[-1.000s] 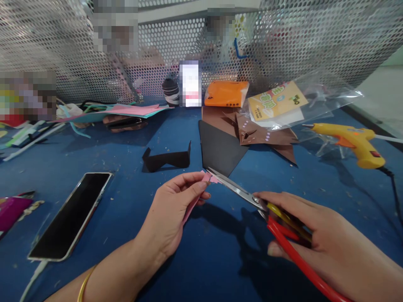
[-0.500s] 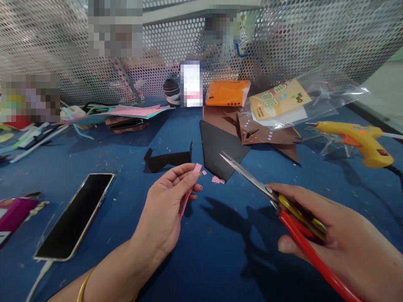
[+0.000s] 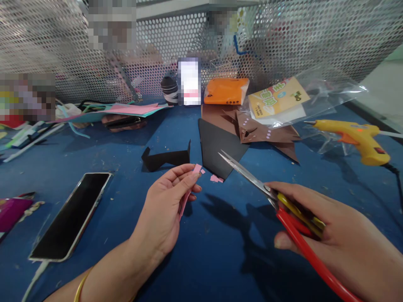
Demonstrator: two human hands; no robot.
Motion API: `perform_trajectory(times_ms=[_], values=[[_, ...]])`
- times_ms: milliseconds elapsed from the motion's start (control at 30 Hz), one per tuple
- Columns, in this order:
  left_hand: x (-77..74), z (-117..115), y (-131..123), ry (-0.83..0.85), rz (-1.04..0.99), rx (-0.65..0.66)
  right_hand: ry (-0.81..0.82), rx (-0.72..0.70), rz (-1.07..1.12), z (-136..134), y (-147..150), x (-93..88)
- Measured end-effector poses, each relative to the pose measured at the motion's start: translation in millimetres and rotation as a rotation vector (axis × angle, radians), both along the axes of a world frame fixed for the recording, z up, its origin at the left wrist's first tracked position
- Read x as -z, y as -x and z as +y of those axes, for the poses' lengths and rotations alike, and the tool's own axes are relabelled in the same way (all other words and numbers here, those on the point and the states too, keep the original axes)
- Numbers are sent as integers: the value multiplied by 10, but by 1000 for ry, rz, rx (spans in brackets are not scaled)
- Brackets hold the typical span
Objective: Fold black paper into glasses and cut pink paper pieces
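My left hand (image 3: 170, 197) pinches a narrow pink paper strip (image 3: 185, 202) between thumb and fingers, its end poking out past the fingertips. A tiny pink square shows just beyond that end. In my right hand (image 3: 340, 230) are scissors (image 3: 247, 173) with red and yellow handles, the blades pointing up and left, nearly closed and apart from the strip. Small pink paper pieces (image 3: 215, 178) lie at the lower corner of a black sheet (image 3: 220, 149). Behind my left hand stands a folded black paper strip (image 3: 166, 159).
A yellow glue gun (image 3: 352, 134) lies at right, near brown paper cutouts (image 3: 264, 133) and a plastic packet (image 3: 275, 100). An orange pack (image 3: 226, 91), a lit phone (image 3: 189, 82) and a perforated metal panel (image 3: 151, 37) stand at the back. A dark phone (image 3: 74, 218) is at left.
The whole view has shifted slightly, with things on the table appearing a little further left. Both hands keep the same hold on the strip and scissors.
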State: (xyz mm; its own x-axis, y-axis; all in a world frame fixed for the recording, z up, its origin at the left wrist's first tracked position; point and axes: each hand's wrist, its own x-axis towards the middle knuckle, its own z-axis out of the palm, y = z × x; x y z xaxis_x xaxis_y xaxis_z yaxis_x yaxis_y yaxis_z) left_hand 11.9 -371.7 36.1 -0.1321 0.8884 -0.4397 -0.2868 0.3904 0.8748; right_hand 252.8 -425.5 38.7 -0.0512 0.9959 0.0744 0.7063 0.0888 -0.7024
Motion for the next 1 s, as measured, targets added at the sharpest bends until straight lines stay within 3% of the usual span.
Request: perform_trajectory(times_ms=[667,1000], values=[[2,-13,-10,10,2,16,14,-21,-33,18,-2,12],[-6,-17,-29,11,-31,19,195,-126,-47,9,-1,-26]])
